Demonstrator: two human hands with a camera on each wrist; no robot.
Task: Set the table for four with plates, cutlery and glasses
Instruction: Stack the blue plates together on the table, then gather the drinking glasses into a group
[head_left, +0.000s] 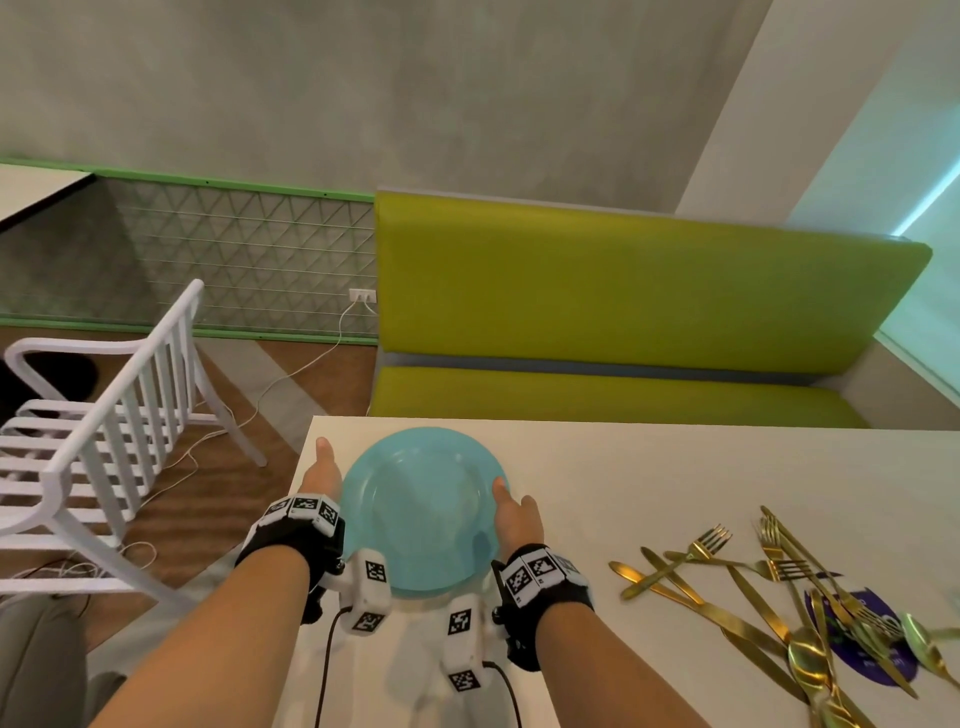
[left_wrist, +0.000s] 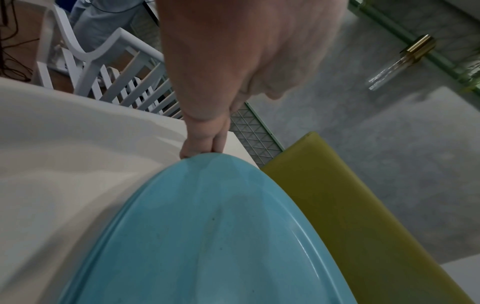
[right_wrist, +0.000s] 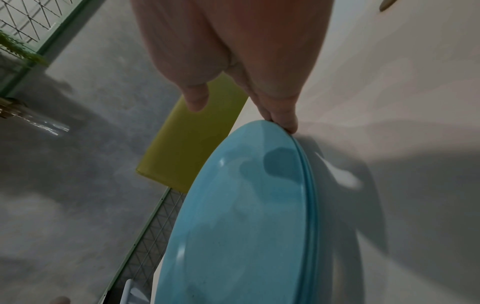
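A: Where's the plate (head_left: 422, 512)?

B: On the worktop (head_left: 649, 467), at its corner nearest the white chair (head_left: 104, 415), well left of the cutlery (head_left: 779, 597).

A: And the grip?

B: Left hand (head_left: 321, 475) and right hand (head_left: 517, 514) each touch opposite rims, fingers nearly straight, thumbs lifted, clasping nothing.

A: Handling?

B: Probably rigid, glossy, slippery, breakable; take it under both rims.
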